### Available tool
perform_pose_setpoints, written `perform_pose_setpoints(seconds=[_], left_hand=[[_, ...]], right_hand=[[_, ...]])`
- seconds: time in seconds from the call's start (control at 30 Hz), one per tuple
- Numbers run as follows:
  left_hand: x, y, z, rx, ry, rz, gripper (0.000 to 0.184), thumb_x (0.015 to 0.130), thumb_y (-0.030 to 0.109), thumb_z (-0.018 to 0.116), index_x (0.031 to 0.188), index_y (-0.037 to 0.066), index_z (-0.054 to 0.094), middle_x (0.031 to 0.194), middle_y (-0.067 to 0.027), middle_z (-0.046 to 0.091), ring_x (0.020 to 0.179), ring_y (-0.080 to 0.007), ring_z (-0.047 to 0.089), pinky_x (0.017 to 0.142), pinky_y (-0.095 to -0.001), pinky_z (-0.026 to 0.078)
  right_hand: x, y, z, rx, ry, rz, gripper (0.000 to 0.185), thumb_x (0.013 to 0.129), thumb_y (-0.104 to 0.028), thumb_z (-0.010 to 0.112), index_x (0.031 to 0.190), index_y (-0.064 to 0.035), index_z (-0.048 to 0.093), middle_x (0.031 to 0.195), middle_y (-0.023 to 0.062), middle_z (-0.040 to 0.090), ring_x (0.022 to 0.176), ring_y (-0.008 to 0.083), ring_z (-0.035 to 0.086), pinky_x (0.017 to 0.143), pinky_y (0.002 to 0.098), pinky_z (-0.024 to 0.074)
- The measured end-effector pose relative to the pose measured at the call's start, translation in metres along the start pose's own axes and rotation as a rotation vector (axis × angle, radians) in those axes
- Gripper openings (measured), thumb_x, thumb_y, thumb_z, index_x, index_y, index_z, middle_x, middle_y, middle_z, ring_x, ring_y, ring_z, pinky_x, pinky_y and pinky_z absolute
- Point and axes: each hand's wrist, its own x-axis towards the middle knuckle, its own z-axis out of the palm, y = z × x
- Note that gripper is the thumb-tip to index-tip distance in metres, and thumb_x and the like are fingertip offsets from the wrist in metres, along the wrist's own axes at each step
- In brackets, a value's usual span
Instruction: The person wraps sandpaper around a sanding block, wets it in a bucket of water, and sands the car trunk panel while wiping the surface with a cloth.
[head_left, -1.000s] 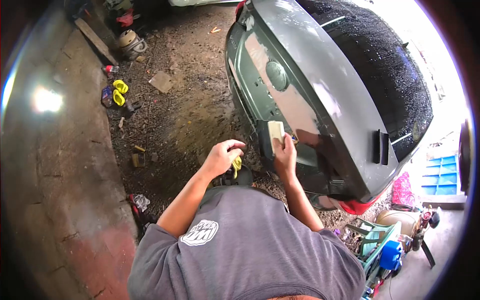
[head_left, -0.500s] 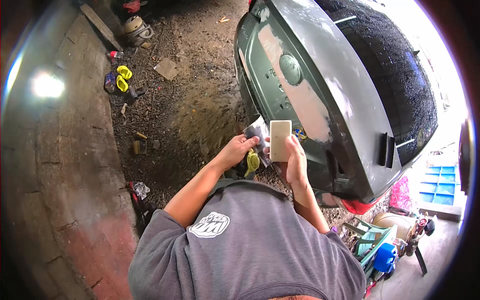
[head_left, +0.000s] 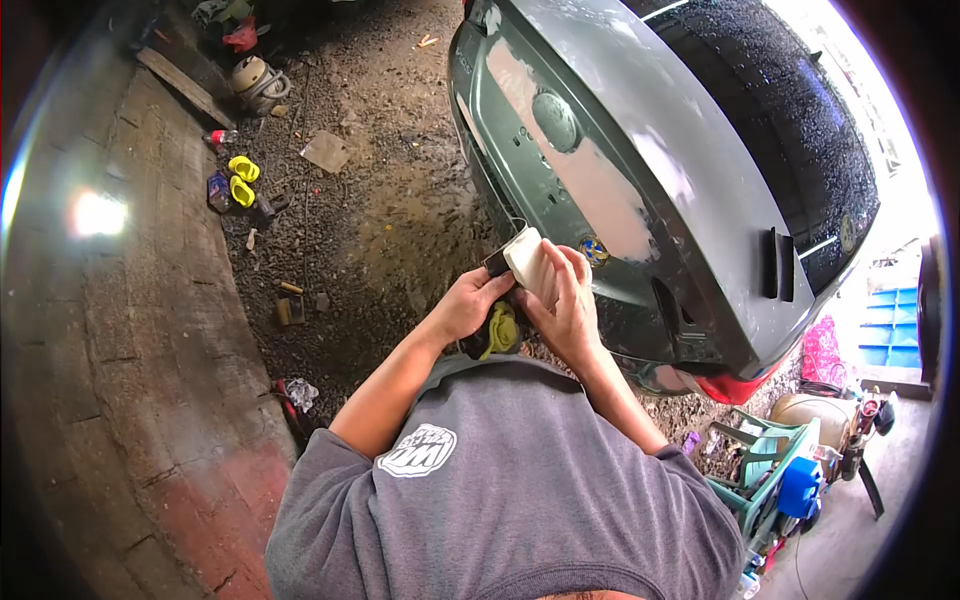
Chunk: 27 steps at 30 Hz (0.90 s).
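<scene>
My right hand (head_left: 567,305) grips a cream-coloured sanding block (head_left: 532,265), its fingers along the right side and the thumb below. The block is tilted. My left hand (head_left: 470,303) pinches a dark sheet of sandpaper (head_left: 496,263) between thumb and fingers, right up against the block's left side; the block hides part of the sheet. Both hands are in front of my chest, beside the rear of a dark green car (head_left: 640,140). Pinkish filler patches (head_left: 605,205) cover part of its trunk lid. Below my hands, a yellow shoe (head_left: 500,332) shows.
A rough wall (head_left: 150,300) runs along the left. On the gravel floor lie yellow clogs (head_left: 242,182), a flat board piece (head_left: 325,152) and a vacuum cleaner (head_left: 257,82). At lower right stand a green plastic chair (head_left: 765,460) and a blue container (head_left: 800,488).
The block has turned from flat-facing to tilted and moved left against the sandpaper. My right fingers have shifted around it. The view has shifted slightly.
</scene>
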Motion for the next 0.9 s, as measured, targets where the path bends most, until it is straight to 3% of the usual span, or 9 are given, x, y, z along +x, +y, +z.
perform_pose_setpoints(seconds=[0.4, 0.73, 0.83, 0.9], left_hand=[[-0.003, -0.006, 0.0, 0.014, -0.012, -0.002, 0.033, 0.108, 0.025, 0.052, 0.123, -0.001, 0.065, 0.107, -0.0002, 0.067, 0.094, -0.0075, 0.061, 0.083, -0.0254, 0.052], [-0.006, -0.009, 0.005, 0.103, 0.048, 0.038, 0.031, 0.102, 0.023, 0.064, 0.12, -0.002, 0.066, 0.107, -0.0008, 0.068, 0.097, -0.0086, 0.061, 0.083, -0.0271, 0.052], [-0.01, -0.007, 0.005, -0.046, 0.066, 0.075, 0.03, 0.1, 0.021, 0.066, 0.12, -0.002, 0.067, 0.107, -0.0004, 0.069, 0.098, -0.0087, 0.061, 0.085, -0.027, 0.051], [-0.014, -0.003, -0.001, -0.008, 0.024, 0.058, 0.031, 0.1, 0.022, 0.066, 0.121, -0.001, 0.067, 0.107, 0.0005, 0.068, 0.096, -0.0072, 0.06, 0.083, -0.0263, 0.051]], right_hand=[[-0.001, 0.006, 0.002, -0.029, 0.009, -0.014, 0.077, 0.076, -0.013, 0.081, 0.143, -0.0043, 0.045, 0.133, 0.0228, 0.049, 0.123, 0.0406, 0.049, 0.104, 0.0492, 0.0433], [-0.004, 0.012, 0.008, -0.035, 0.007, -0.056, 0.08, 0.075, -0.012, 0.085, 0.144, -0.0062, 0.045, 0.134, 0.0215, 0.049, 0.123, 0.0391, 0.049, 0.104, 0.0475, 0.0446], [0.005, 0.018, -0.009, 0.11, -0.109, -0.02, 0.082, 0.078, -0.018, 0.085, 0.147, -0.0056, 0.042, 0.133, 0.0182, 0.05, 0.125, 0.0348, 0.05, 0.104, 0.0454, 0.0441], [0.009, 0.029, -0.012, 0.608, -0.144, 0.249, 0.081, 0.084, -0.03, 0.081, 0.149, -0.0047, 0.041, 0.139, 0.0141, 0.05, 0.128, 0.0264, 0.05, 0.106, 0.041, 0.0422]])
